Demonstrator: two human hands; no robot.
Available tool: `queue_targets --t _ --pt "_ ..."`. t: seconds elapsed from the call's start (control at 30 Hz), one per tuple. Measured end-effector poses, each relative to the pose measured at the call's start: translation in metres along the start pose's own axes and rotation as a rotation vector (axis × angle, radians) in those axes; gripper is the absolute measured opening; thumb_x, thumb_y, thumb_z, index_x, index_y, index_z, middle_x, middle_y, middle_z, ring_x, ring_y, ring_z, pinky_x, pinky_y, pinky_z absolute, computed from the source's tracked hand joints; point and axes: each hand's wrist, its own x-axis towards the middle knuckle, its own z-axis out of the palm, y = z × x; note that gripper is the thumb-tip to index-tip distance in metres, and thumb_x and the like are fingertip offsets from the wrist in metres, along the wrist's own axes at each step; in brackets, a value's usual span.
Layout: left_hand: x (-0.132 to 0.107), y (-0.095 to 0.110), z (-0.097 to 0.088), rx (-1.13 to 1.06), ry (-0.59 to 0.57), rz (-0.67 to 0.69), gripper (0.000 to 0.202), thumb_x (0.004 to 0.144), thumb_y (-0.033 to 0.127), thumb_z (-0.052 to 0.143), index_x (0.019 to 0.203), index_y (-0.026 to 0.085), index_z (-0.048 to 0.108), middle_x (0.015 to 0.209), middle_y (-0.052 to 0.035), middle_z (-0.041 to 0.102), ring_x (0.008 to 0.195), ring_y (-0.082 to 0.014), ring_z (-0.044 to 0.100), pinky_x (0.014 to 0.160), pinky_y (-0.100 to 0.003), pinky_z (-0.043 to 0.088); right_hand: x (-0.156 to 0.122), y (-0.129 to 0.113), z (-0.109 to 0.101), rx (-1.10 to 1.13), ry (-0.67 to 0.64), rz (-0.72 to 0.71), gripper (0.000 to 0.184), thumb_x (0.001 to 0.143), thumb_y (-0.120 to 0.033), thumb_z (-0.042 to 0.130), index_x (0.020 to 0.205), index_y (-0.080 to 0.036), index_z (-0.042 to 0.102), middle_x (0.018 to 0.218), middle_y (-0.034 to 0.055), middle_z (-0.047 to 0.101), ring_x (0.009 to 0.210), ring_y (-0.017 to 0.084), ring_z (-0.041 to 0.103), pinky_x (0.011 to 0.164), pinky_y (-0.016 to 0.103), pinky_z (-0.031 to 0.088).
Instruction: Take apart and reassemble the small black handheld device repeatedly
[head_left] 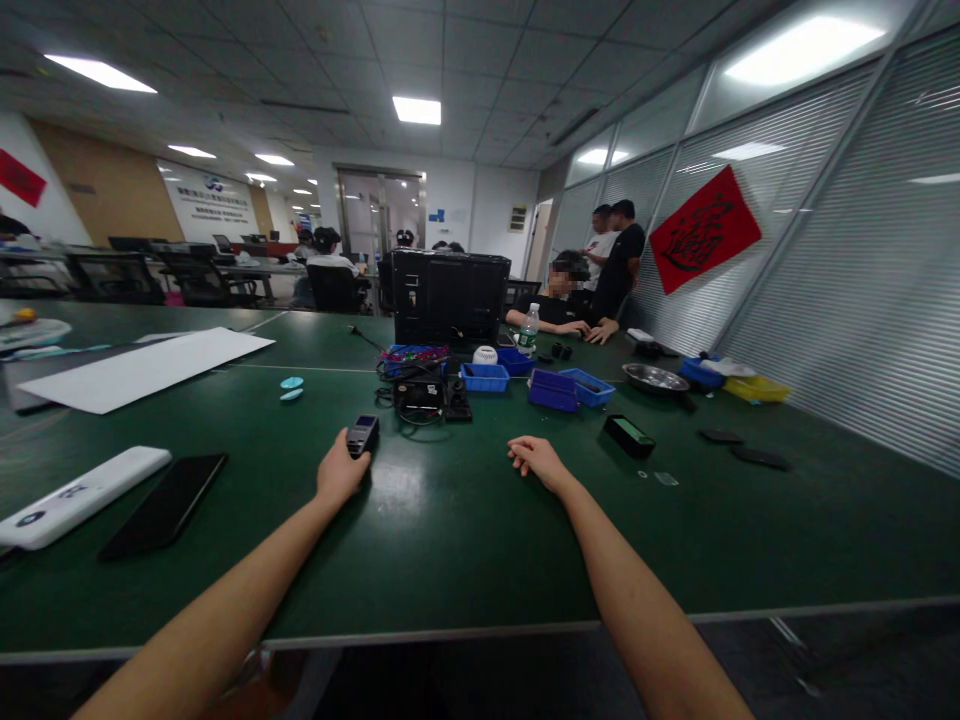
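My left hand (342, 471) is closed around the lower part of a small dark handheld device with a little screen (363, 432). The device's screen end points away from me, and its exact kind is unclear. To the right, my right hand (537, 461) rests on the green tabletop (450, 540) with loosely curled fingers slightly apart and nothing visible in them. Ahead, between the two hands, are a black boxy device with cables (420, 396) and a blue tray (484, 377). A black box with a green top (630, 435) lies right of my right hand.
At left are a white power-strip-like bar (82, 497), a black flat panel (163, 505) and white sheets (150, 368). A monitor's back (450, 293), a bottle (529, 330) and a metal bowl (655, 379) stand farther back. A co-worker (564, 307) sits across the table.
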Motion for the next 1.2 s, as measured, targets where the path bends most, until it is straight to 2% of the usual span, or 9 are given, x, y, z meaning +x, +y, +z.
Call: queue_targets --t 0.13,0.27,0.47,0.57,0.67,0.9,1.2 --pt "0.027 -0.036 -0.026 0.026 0.095 -0.087 0.063 0.071 0.037 0.050 0.129 0.015 0.035 0.116 -0.0141 0.057 0.102 -0.0299 0.055 0.082 -0.038 0.044 -0.002 -0.004 0.000 -0.018 -0.008 0.014 0.014 0.073 -0.016 0.052 0.084 -0.011 0.058 0.068 0.0026 0.059 0.048 0.008 0.053 0.035 0.016 0.039" --pt "0.046 -0.061 -0.037 0.019 0.219 -0.171 0.062 0.070 0.041 0.051 0.125 0.015 0.039 0.116 -0.0150 0.056 0.104 -0.0311 0.054 0.083 -0.040 0.043 -0.003 -0.008 0.001 -0.015 -0.011 0.031 0.013 0.073 -0.016 0.052 0.083 -0.012 0.059 0.067 0.0023 0.059 0.046 0.007 0.051 0.035 0.016 0.038" --pt "0.059 -0.069 -0.034 -0.043 0.366 -0.249 0.084 0.067 0.057 0.051 0.131 0.007 0.029 0.125 -0.0212 0.047 0.112 -0.0339 0.046 0.089 -0.044 0.040 -0.002 -0.007 -0.001 -0.031 -0.016 0.037 0.014 0.073 -0.017 0.052 0.084 -0.012 0.059 0.069 0.0030 0.060 0.047 0.007 0.052 0.036 0.016 0.039" --pt "0.061 -0.070 -0.034 -0.066 0.328 -0.267 0.075 0.071 0.055 0.047 0.129 0.011 0.033 0.122 -0.0184 0.051 0.110 -0.0322 0.049 0.087 -0.042 0.040 -0.003 -0.008 -0.001 -0.041 -0.022 0.032 0.016 0.072 -0.017 0.052 0.085 -0.012 0.059 0.070 0.0035 0.060 0.049 0.007 0.052 0.037 0.016 0.040" --pt "0.060 -0.069 -0.036 -0.048 0.263 -0.244 0.062 0.074 0.052 0.043 0.124 0.015 0.042 0.116 -0.0155 0.056 0.106 -0.0312 0.052 0.085 -0.040 0.041 -0.005 -0.011 0.000 -0.038 -0.017 0.031 0.016 0.072 -0.017 0.053 0.085 -0.011 0.060 0.069 0.0032 0.060 0.049 0.007 0.052 0.036 0.016 0.039" --pt "0.042 -0.049 -0.031 0.004 0.167 -0.124 0.059 0.076 0.051 0.042 0.124 0.016 0.043 0.113 -0.0139 0.059 0.103 -0.0290 0.055 0.081 -0.036 0.043 -0.003 -0.008 -0.001 -0.052 -0.032 0.021 0.017 0.073 -0.020 0.053 0.086 -0.011 0.060 0.069 0.0034 0.060 0.049 0.007 0.051 0.037 0.016 0.039" --pt "0.012 -0.005 0.004 -0.015 0.035 0.046 0.058 0.076 0.049 0.045 0.125 0.017 0.044 0.115 -0.0111 0.059 0.102 -0.0259 0.056 0.080 -0.031 0.043 -0.002 -0.009 0.003 -0.108 -0.031 0.024 0.017 0.072 -0.017 0.052 0.087 -0.011 0.059 0.069 0.0024 0.059 0.049 0.007 0.051 0.035 0.015 0.036"
